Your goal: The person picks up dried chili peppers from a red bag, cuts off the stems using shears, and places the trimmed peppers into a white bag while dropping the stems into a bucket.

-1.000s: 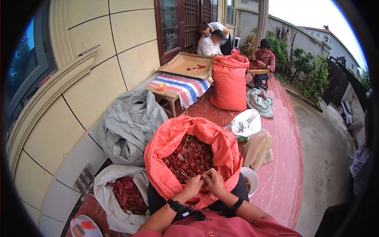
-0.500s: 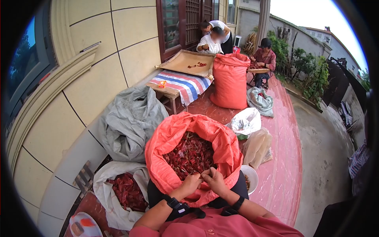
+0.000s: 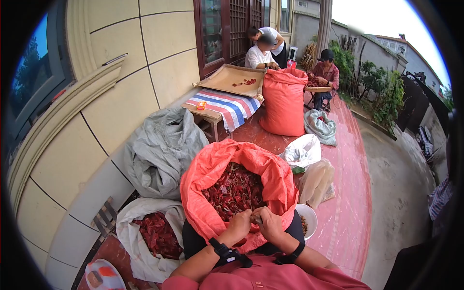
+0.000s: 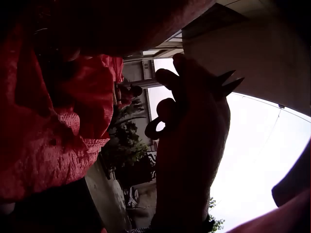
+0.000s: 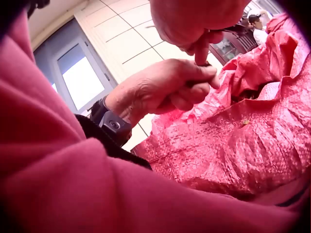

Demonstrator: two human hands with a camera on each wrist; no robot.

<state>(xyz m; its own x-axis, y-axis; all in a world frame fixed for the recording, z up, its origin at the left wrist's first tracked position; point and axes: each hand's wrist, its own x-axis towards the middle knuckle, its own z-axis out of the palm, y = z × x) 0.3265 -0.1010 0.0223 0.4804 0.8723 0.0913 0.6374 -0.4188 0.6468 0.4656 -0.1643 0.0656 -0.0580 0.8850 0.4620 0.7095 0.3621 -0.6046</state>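
Over the red sack, hands: right round scissors, left curled, contents unclear, box print unreadable.

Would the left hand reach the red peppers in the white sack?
Probably yes. The white sack stands open near the left leg, its red peppers showing. But the left hand is busy with the right hand at the open red sack, so it must leave there first.

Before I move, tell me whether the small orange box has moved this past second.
No: in the head view, the orange box keeps its place on the wooden table.
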